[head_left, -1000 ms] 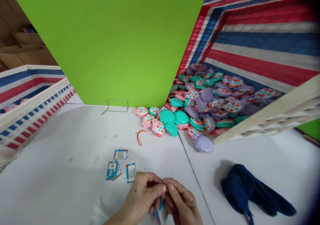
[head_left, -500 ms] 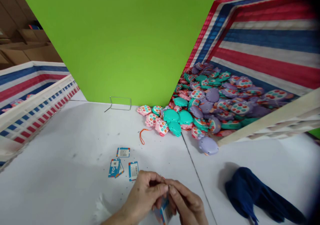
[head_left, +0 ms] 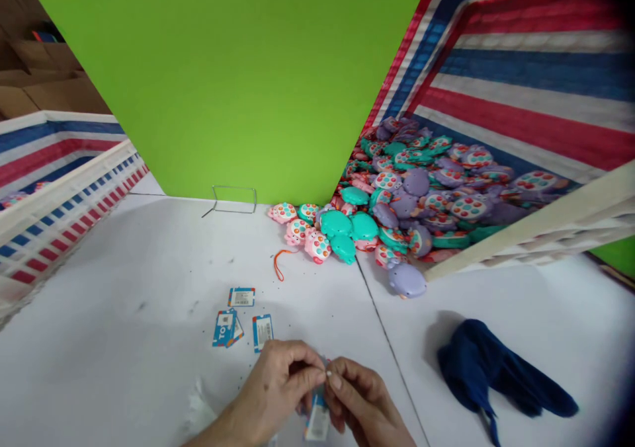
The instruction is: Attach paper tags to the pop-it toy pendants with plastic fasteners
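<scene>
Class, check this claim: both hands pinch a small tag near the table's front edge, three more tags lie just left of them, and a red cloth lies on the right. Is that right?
Not quite. The cloth is dark blue, not red, as the head view shows. The rest holds: the left hand and right hand pinch a small tag, and three more tags lie just left of them on the table.

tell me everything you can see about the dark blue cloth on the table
The dark blue cloth looks like soft fabric, crumpled into a loose heap rather than folded. One broad bunched part lies toward the toys, and long lobes trail away to the right, with a thin pointed tail hanging down near the lower edge of the view. It lies flat on the white table, right of the table's seam, and casts a faint shadow on its left. Nothing else touches it, and both hands are well clear of it.
</scene>
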Motion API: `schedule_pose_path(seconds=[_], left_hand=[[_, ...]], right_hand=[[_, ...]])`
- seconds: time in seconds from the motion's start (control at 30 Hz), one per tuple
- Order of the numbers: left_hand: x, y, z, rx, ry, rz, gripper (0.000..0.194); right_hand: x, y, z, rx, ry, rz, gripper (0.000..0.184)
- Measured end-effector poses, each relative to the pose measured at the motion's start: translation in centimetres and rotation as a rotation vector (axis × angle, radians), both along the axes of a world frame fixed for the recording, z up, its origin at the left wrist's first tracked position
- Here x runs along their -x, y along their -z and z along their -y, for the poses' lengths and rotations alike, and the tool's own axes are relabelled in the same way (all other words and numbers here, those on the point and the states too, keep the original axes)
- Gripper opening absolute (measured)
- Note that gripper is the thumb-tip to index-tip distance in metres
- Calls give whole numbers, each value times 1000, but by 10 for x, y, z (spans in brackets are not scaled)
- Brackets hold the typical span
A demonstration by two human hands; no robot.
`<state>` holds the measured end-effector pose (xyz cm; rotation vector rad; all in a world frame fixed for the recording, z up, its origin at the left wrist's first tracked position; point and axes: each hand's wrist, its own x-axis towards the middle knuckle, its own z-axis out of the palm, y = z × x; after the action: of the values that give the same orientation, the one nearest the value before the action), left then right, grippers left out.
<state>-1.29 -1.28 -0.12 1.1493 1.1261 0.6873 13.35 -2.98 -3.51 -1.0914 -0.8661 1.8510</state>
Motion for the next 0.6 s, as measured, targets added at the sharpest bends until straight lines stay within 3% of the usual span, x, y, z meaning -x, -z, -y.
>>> schedule_pose_path(seconds=[0.2, 0.4, 0.53, 0.6], left_hand=[[2, -2, 4, 2, 12, -19, 12], [2, 0, 7, -77, 69, -100, 14], [0, 8, 7, -17, 31, 8, 14], [1, 15, 8, 55, -11, 95, 14]], right_hand=[[1, 5, 2, 65, 16, -89, 30], [0, 8, 5, 75, -54, -34, 31], [1, 6, 3, 69, -53, 28, 30], [2, 5, 3, -22, -52, 76, 31]])
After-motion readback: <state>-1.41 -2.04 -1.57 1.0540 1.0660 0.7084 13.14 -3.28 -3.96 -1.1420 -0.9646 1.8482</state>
